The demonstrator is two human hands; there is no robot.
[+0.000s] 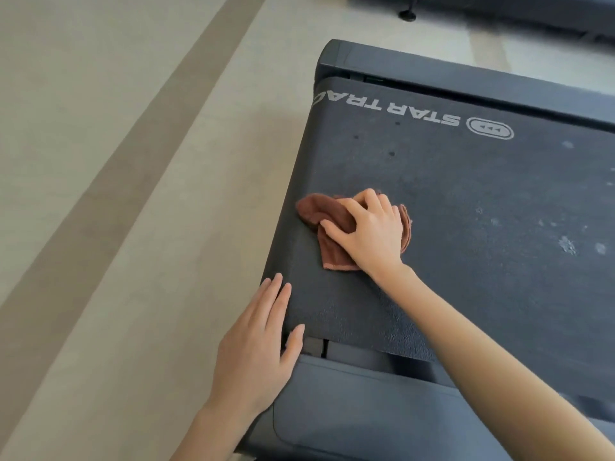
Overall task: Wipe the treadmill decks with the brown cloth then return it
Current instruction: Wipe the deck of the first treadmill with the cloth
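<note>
A black treadmill deck [466, 194] with white "STAR TRAC" lettering fills the right half of the head view. A crumpled brown cloth [319, 214] lies on the belt near its left end. My right hand [369, 231] presses down on the cloth, fingers curled into its folds. My left hand [259, 347] rests flat, fingers together, on the near left corner of the deck at the side rail. Pale dusty smudges mark the belt to the right.
A grey plastic side rail [349, 410] runs along the near edge of the deck. Light beige floor [116, 194] with a darker stripe lies to the left. Another machine's dark base and a round foot [407, 15] sit at the top.
</note>
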